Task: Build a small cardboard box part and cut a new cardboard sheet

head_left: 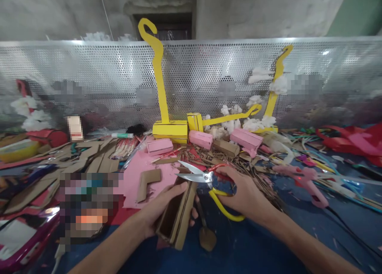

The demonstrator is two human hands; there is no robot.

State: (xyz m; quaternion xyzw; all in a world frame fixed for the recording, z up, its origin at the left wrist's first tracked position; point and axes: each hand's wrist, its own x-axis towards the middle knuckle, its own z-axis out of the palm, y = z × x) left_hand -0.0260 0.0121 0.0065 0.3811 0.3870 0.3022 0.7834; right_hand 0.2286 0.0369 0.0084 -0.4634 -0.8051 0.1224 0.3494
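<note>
My left hand [168, 202] grips a long brown cardboard box [179, 214] whose near end is hollow. In my right hand [243, 188] are scissors [205, 177] with one red and one yellow handle. Their blades stand apart over the far end of the box; whether they touch it I cannot tell. Under the box, a cardboard piece with a rounded end [207, 238] lies on the blue table. Left of my hands, an L-shaped cardboard piece [148, 182] rests on a pink sheet [131, 174].
A pink glue gun [307, 180] with a black cord lies to the right. Yellow hooked shapes on box bases [170, 130] stand behind, near a perforated metal screen [193, 71]. Pink rolls [201, 139] and cardboard scraps [259, 178] lie before them.
</note>
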